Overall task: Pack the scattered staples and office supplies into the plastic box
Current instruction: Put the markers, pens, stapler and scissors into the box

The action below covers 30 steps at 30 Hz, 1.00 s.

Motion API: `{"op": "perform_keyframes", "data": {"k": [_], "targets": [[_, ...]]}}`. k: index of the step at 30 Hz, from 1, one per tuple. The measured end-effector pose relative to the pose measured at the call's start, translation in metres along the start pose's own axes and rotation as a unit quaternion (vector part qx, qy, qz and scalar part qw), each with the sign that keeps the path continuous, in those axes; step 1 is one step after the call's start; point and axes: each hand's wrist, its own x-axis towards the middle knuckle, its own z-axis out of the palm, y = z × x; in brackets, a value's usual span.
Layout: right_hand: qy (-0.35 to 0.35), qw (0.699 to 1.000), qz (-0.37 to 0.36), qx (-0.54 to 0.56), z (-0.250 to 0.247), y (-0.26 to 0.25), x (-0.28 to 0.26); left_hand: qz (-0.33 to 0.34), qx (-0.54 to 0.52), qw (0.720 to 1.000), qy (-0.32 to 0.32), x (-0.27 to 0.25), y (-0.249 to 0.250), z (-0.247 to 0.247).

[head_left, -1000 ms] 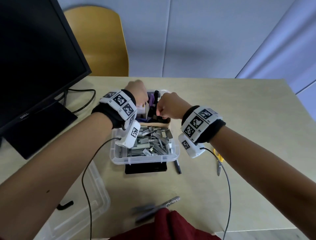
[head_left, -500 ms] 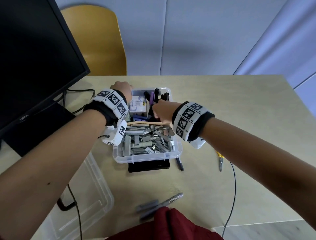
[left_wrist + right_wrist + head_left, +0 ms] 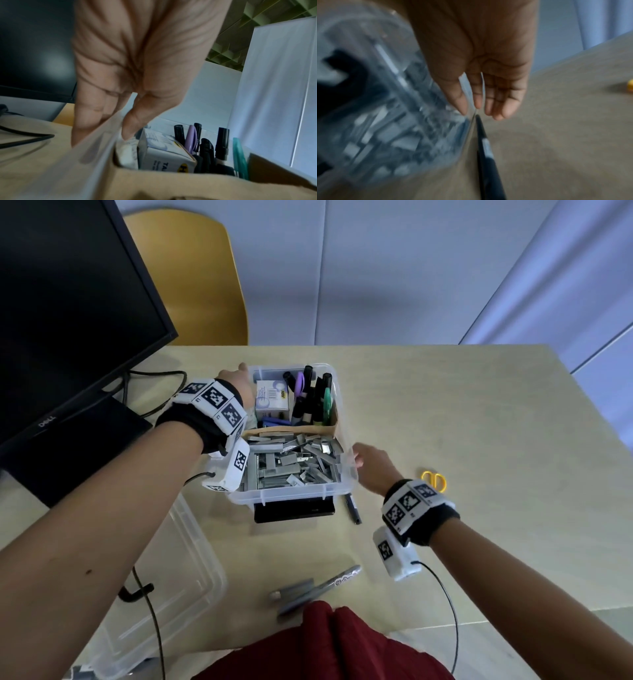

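The clear plastic box sits mid-table. Its near half is filled with loose grey staple strips. Behind a cardboard divider stand several pens and a small white carton. My left hand pinches the box's far-left wall, thumb inside and fingers outside. My right hand hovers empty just off the box's right rim, fingers straight. A black pen lies on the table by the box's near right corner. A grey marker lies near the front edge.
A black flat object pokes out from under the box. Yellow scissors lie to the right. The clear lid rests at the front left. A black monitor with cables stands at the left, a yellow chair behind.
My right hand has come out of the pen compartment and moved right and toward me, now empty beside the box. My left hand has shifted from over the box to its far-left wall.
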Motion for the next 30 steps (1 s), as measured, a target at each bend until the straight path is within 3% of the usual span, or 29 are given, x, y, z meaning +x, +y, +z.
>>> {"op": "perform_keyframes", "data": {"k": [3, 8, 12, 16, 19, 23, 25, 28, 30], "targets": [[-0.057, 0.994, 0.041, -0.081, 0.027, 0.000, -0.008, 0.005, -0.015, 1.000, 0.008, -0.005, -0.004, 0.004], [0.000, 0.990, 0.111, -0.091, 0.038, -0.001, -0.021, 0.012, -0.044, 0.999, 0.018, -0.008, -0.010, 0.008], [0.046, 0.988, 0.144, 0.020, 0.010, 0.001, -0.016, 0.022, -0.040, 0.999, 0.021, -0.007, -0.011, 0.010], [0.211, 0.967, 0.079, 0.117, -0.040, -0.009, -0.012, 0.036, -0.022, 0.998, 0.049, -0.010, -0.002, 0.011], [0.271, 0.950, -0.015, 0.156, -0.073, -0.036, -0.014, 0.119, -0.077, 0.985, 0.094, -0.010, 0.008, 0.005], [0.302, 0.941, -0.098, 0.119, -0.093, -0.072, -0.013, 0.241, -0.208, 0.943, 0.099, -0.024, 0.028, -0.005], [0.281, 0.948, -0.121, 0.091, -0.092, -0.086, -0.012, 0.279, -0.233, 0.928, 0.083, -0.033, 0.039, -0.004], [0.239, 0.953, -0.150, 0.106, -0.087, -0.098, -0.011, 0.299, -0.230, 0.922, 0.086, -0.039, 0.049, 0.004], [0.266, 0.944, -0.151, 0.127, -0.082, -0.098, -0.010, 0.284, -0.230, 0.928, 0.074, -0.040, 0.050, 0.008]]}}
